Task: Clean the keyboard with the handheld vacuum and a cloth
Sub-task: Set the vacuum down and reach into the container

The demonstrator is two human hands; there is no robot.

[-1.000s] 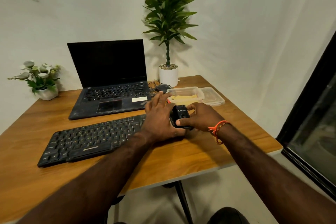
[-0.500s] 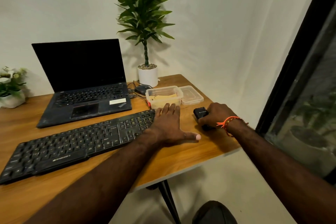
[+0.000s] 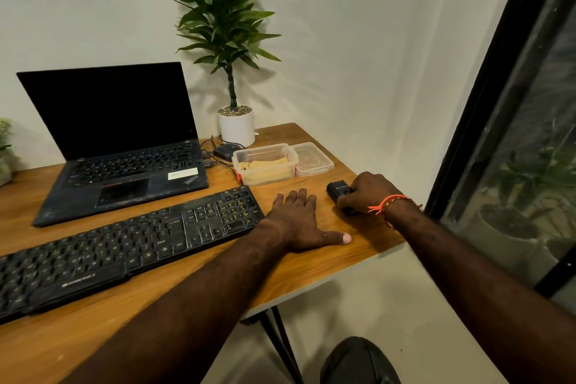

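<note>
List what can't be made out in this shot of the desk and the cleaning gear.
- Handheld vacuum, head view: the right hand covers most of it, so its nozzle is hidden.
- Keyboard: left end cut off by the frame edge.
- Clear tub: yellow contents show, but whether they are the cloth is unclear.
- Small plant: mostly cut off at the left edge.

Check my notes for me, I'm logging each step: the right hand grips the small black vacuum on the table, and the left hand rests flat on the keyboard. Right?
Not quite. In the head view the left hand lies flat on the bare table, just past the right end of the keyboard, not on it. The rest stands: the right hand has its grip on the small black vacuum on the table.
</note>
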